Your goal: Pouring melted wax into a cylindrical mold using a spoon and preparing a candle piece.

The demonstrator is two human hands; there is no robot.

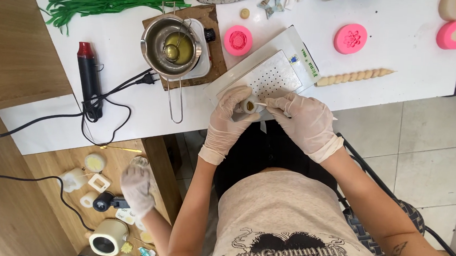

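My left hand (pixel 227 121), in a pale glove, is closed around a small white cup-like mould (pixel 251 106) with something yellow inside. My right hand (pixel 303 122), also gloved, pinches a thin white stick (pixel 262 104) whose tip reaches the cup's mouth. Both hands hover at the front edge of the white table, just in front of a white perforated board (pixel 271 77). A steel pouring pot (pixel 169 46) with melted yellow liquid sits on a small white heater to the left of the board.
Pink round moulds (pixel 238 40) (pixel 350 38) (pixel 454 34), a twisted beige candle (pixel 354 76), green strips (pixel 103 3) and a black-and-red heat gun (pixel 88 75) with cables lie on the table (pixel 403 65). Another person's gloved hand (pixel 138 188) reaches over small items on a lower wooden surface at left.
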